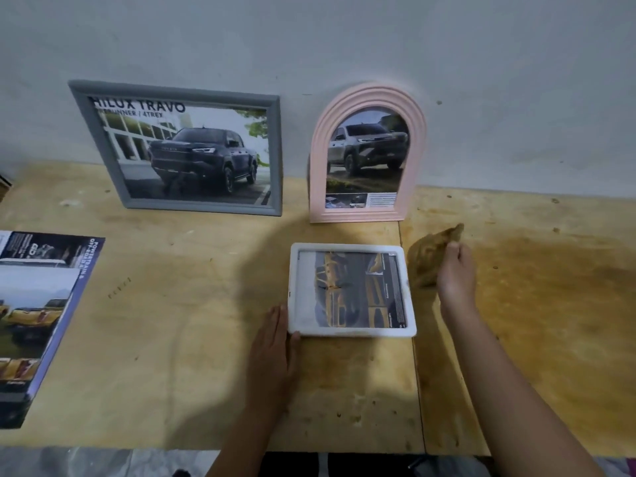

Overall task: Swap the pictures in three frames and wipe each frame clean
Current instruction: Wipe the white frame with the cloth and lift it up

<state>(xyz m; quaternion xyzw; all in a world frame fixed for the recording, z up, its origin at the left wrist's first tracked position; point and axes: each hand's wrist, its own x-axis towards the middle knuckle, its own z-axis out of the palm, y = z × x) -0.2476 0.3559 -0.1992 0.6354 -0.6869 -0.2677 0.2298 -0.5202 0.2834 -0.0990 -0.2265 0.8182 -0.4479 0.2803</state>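
The small white rounded-rectangle picture frame (351, 290) lay flat near the front edge of the scuffed plywood worktop (172, 304), its long axis running front to back. The left hand (275, 342), fingers (277, 318) flat and together, rested against its near-left corner. The right hand (457, 273), fingers closed on a crumpled brown cloth (428, 259), hovered just beside the frame's right edge, so wiping likely meant moving leftward.

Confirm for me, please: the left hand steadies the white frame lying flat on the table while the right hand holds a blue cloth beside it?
Not quite: the head view shows the cloth in the right hand is brown, not blue. The left hand does steady the flat white frame.
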